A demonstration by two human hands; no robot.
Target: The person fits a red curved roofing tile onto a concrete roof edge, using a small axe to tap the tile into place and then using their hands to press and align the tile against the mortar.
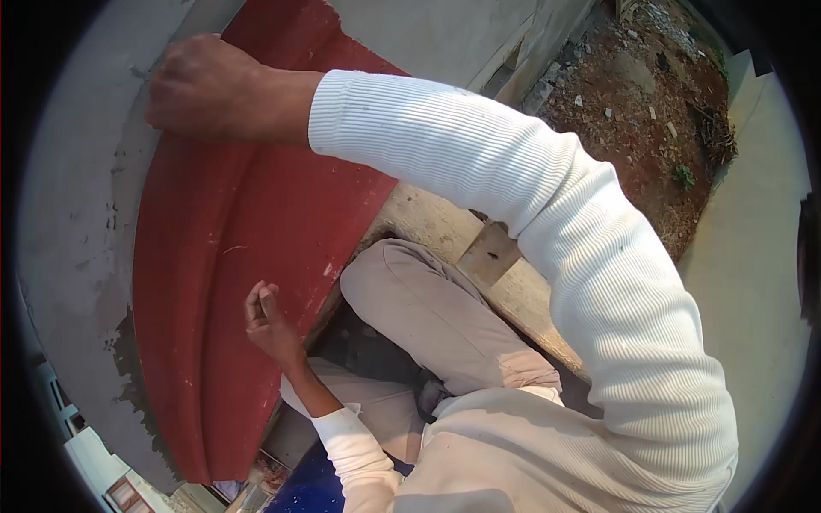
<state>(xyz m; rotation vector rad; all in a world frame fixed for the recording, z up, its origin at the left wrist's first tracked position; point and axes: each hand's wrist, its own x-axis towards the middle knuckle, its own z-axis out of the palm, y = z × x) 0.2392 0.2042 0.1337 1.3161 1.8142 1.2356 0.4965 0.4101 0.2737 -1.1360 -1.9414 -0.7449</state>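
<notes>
A long curved red panel (pixel 282 201) with a raised ridge stands against the grey plastered wall (pixel 73 214). Across its upper part reaches my right arm, in a white ribbed sleeve. My right hand (pixel 201 90) is closed in a fist at the panel's upper left edge, close to the wall; what its fingers hold, if anything, is hidden. Lower down, my left hand (pixel 274 323) hovers before the panel's lower part, thumb and fingertips drawn together. Whatever lies between them is too small to make out. Darker, damp-looking plaster (pixel 128 359) borders the panel's left edge.
My bent legs (pixel 436 312) in beige trousers are beside a worn wooden plank (pixel 428 214) with a small wood block (pixel 489 254) on it. Something blue (pixel 316 483) lies beneath me. Far below at upper right is reddish ground (pixel 633 111) with rubble, next to a pale wall (pixel 753 256).
</notes>
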